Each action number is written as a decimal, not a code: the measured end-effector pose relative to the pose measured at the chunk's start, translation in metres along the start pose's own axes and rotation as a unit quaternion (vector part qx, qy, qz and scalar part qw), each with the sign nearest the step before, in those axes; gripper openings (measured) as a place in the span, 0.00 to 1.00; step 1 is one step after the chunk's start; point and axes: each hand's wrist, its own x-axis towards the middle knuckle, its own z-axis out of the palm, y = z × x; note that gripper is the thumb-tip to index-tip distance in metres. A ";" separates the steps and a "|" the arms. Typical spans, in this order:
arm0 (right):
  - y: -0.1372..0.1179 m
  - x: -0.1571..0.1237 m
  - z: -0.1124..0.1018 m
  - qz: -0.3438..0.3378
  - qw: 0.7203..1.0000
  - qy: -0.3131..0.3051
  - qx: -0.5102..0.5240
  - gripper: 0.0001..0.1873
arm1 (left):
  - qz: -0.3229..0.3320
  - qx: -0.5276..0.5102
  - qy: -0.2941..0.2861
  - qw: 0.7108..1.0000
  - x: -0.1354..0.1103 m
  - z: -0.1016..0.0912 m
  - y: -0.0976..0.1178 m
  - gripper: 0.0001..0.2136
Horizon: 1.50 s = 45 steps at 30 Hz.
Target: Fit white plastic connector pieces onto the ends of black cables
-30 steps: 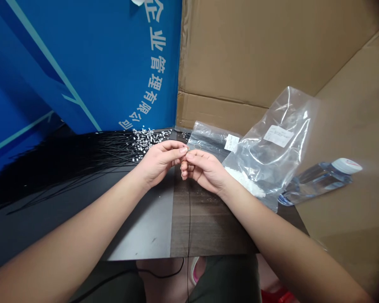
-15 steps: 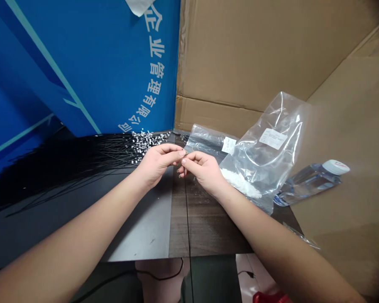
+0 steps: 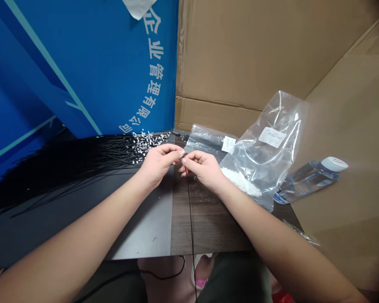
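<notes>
My left hand [image 3: 159, 165] and my right hand [image 3: 204, 170] meet above the table, fingertips pinched close together. A thin black wire [image 3: 190, 214] runs down from the pinch and over the table's front edge. Its upper end sits between my fingers, and whatever they hold there is too small to make out. To the left lies a large spread of black wires [image 3: 66, 168], their far ends tipped with small white connectors [image 3: 147, 143]. My left hand rests just in front of these tips.
A clear bag of white parts [image 3: 262, 155] and a flat bag of black wires [image 3: 206, 139] lie right of my hands. A water bottle [image 3: 309, 183] lies beyond them on cardboard [image 3: 240, 54]. A blue printed banner [image 3: 82, 71] stands behind the dark table [image 3: 211, 223].
My fingertips have shifted slightly but stay pinched together. The head view has moved a little, so the bags and bottle sit slightly differently in the picture.
</notes>
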 end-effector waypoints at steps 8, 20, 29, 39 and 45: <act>-0.004 0.007 -0.013 0.014 0.999 0.036 0.008 0.16 | 0.048 0.155 0.008 0.987 0.013 -0.016 -0.010 0.15; 0.004 0.018 -0.026 0.048 0.995 0.091 0.020 0.13 | 0.171 0.622 -0.063 0.762 0.026 -0.028 -0.050 0.16; 0.005 0.016 -0.021 0.034 0.994 0.097 0.022 0.12 | 0.204 0.733 -0.103 0.641 0.024 -0.008 -0.043 0.15; 0.001 0.016 -0.020 0.023 0.993 0.111 0.023 0.11 | 0.255 0.759 -0.148 0.581 0.032 -0.004 -0.044 0.14; 0.002 0.018 -0.023 0.013 0.993 0.119 0.011 0.09 | 0.214 0.752 -0.123 0.611 0.035 -0.006 -0.044 0.14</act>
